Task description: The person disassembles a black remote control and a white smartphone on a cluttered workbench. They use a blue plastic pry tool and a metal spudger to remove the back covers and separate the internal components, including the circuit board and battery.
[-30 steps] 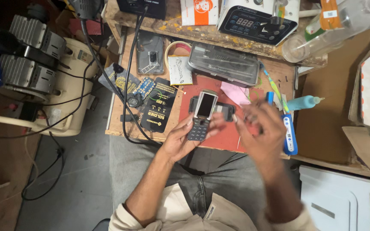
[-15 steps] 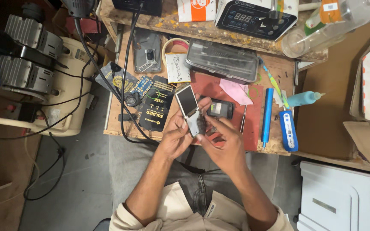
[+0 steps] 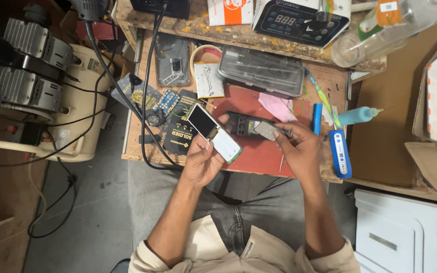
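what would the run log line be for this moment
left hand: holds small phone, screen up | right hand: fingers on grey flat part over red mat | dark phone body on mat

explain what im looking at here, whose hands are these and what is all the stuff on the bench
There is no machine here. One camera is worn on a person's head and looks straight down, so both hands are that person's own, reaching over their lap to a cluttered wooden workbench.

The left hand holds a small keypad phone, screen up and tilted. The right hand pinches a small flat grey part just above a dark phone body, which lies on a red work mat.

Around them lie a clear plastic case, a blue pen-like tool, a teal squeeze bottle, a digital station and black cables. An air compressor sits at the bench's left.
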